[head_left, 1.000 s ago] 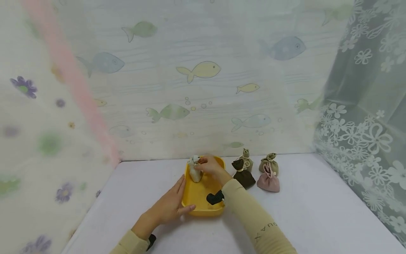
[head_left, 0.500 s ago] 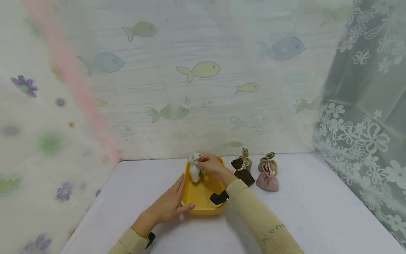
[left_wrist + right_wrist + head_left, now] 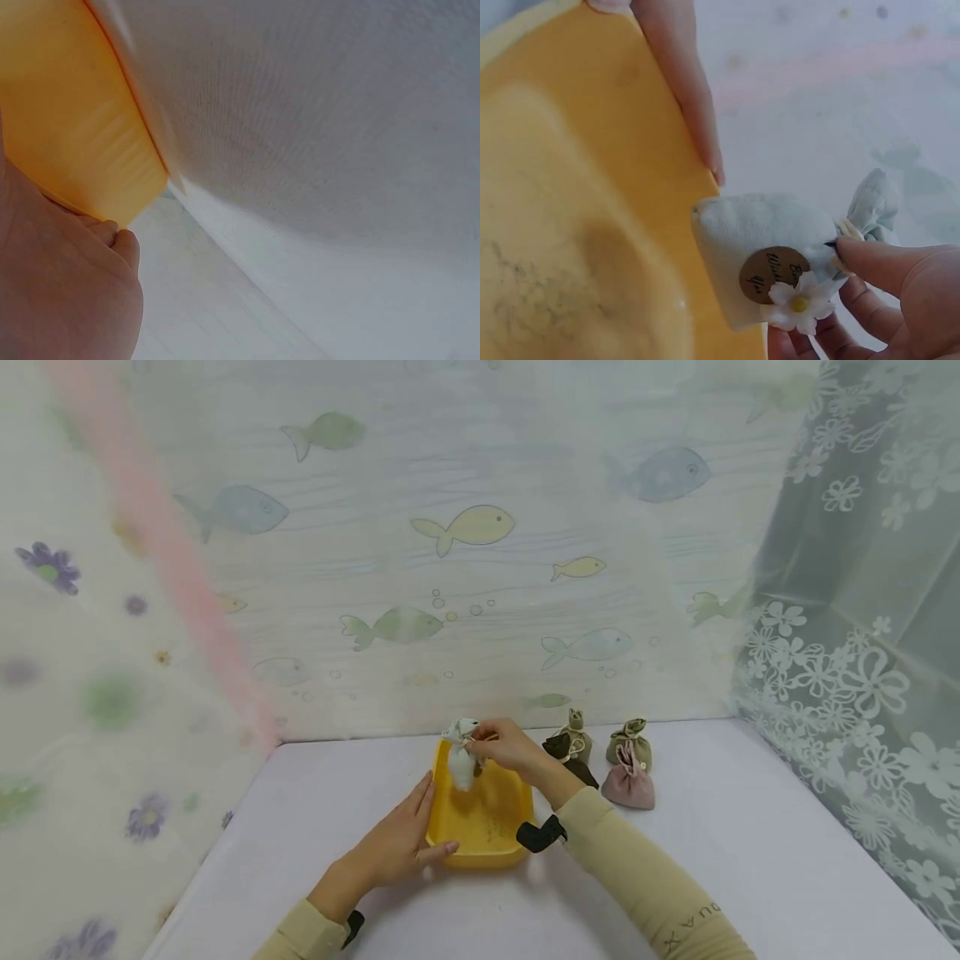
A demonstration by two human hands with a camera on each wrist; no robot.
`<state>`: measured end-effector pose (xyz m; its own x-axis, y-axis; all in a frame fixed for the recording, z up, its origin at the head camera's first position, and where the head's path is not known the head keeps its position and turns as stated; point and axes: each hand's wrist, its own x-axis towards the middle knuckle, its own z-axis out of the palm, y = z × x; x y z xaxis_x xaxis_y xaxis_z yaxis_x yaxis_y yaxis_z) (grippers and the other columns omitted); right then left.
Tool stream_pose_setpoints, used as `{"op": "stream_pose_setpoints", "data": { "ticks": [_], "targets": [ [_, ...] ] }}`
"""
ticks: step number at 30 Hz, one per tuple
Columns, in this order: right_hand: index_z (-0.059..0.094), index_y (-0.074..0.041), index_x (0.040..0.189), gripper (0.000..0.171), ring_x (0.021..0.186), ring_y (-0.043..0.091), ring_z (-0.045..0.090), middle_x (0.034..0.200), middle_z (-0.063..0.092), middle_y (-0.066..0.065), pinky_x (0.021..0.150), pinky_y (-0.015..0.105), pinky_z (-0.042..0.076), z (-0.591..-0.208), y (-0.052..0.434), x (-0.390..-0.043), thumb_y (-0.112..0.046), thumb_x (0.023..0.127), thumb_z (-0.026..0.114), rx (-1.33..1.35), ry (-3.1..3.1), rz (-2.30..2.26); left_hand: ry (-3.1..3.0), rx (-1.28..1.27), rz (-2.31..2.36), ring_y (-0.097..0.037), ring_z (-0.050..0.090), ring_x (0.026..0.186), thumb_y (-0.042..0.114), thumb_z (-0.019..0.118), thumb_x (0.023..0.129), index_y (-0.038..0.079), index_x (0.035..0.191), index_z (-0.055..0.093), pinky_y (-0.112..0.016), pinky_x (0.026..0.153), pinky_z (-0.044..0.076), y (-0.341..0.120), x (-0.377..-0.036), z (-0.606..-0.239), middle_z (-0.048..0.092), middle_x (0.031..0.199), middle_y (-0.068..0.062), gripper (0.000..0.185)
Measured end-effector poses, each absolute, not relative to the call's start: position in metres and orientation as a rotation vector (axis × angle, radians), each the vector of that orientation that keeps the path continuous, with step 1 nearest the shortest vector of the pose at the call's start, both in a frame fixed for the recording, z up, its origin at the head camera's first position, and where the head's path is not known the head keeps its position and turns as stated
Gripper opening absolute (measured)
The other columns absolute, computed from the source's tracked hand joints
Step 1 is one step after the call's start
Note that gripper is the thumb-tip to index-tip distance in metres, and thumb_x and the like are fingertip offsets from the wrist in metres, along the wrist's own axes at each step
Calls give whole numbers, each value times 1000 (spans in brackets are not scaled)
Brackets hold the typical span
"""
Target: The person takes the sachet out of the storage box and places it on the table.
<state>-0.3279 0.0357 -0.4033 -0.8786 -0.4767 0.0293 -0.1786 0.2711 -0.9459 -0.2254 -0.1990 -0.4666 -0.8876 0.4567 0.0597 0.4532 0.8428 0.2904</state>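
Note:
A yellow tray (image 3: 480,839) lies on the table, with dark specks on its floor. My left hand (image 3: 393,843) rests against its left side, fingers straight along the outer wall and thumb at the near rim. In the left wrist view, the palm touches the yellow wall. My right hand (image 3: 513,752) pinches the tied neck of a pale blue-grey drawstring sachet (image 3: 461,768) over the tray's far left part. The right wrist view shows the sachet (image 3: 769,225) with a white flower and a round brown label; its body hangs above the tray floor.
Right of the tray stand a dark brown sachet (image 3: 581,770), an olive sachet (image 3: 577,739), another olive sachet (image 3: 622,747) and a pink sachet (image 3: 628,787). A white cloth covers the table (image 3: 712,860). A fish-print curtain (image 3: 480,577) hangs behind.
My right hand has raised the pale sachet slightly off the tray floor, and the right forearm has swung to the right. My left hand keeps its place at the tray.

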Motion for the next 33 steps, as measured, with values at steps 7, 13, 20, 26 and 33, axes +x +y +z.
{"op": "stream_pose_setpoints", "data": {
  "ticks": [7, 13, 20, 26, 33],
  "targets": [
    [71, -5, 109, 19, 111, 24, 59, 115, 64, 7, 98, 48, 50, -396, 49, -316, -22, 101, 66, -601, 2322, -1591, 3007, 720, 464, -33, 16, 156, 67, 53, 97, -5, 161, 10, -50, 123, 24, -200, -225, -469, 2, 171, -19, 106],
    [70, -4, 109, 19, 108, 24, 61, 114, 66, 8, 99, 54, 49, -388, 65, -307, -21, 100, 67, -637, 2359, -1584, 3022, 723, 442, -33, 15, 156, 67, 53, 98, -5, 161, 10, -49, 124, 23, -200, -226, -467, 2, 171, -19, 105],
    [70, -4, 106, 17, 106, 24, 60, 112, 66, 9, 91, 44, 52, -388, 87, -298, -19, 100, 67, -683, 2414, -1572, 3038, 746, 493, -36, 19, 155, 64, 57, 97, -8, 161, 13, -52, 123, 25, -200, -225, -465, 5, 170, -21, 105],
    [69, -6, 107, 17, 102, 23, 60, 110, 65, 7, 89, 44, 52, -390, 108, -285, -21, 100, 67, -629, 2411, -1586, 3056, 786, 537, -40, 23, 153, 61, 60, 97, -10, 159, 17, -57, 120, 28, -199, -223, -465, 11, 169, -24, 104],
    [68, -3, 106, 19, 99, 23, 60, 107, 65, 9, 84, 36, 51, -396, 136, -275, -21, 100, 68, -604, 2412, -1582, 3007, 708, 482, -33, 15, 156, 67, 55, 97, -6, 161, 10, -50, 124, 23, -198, -222, -466, 1, 171, -18, 107]
  ]
}}
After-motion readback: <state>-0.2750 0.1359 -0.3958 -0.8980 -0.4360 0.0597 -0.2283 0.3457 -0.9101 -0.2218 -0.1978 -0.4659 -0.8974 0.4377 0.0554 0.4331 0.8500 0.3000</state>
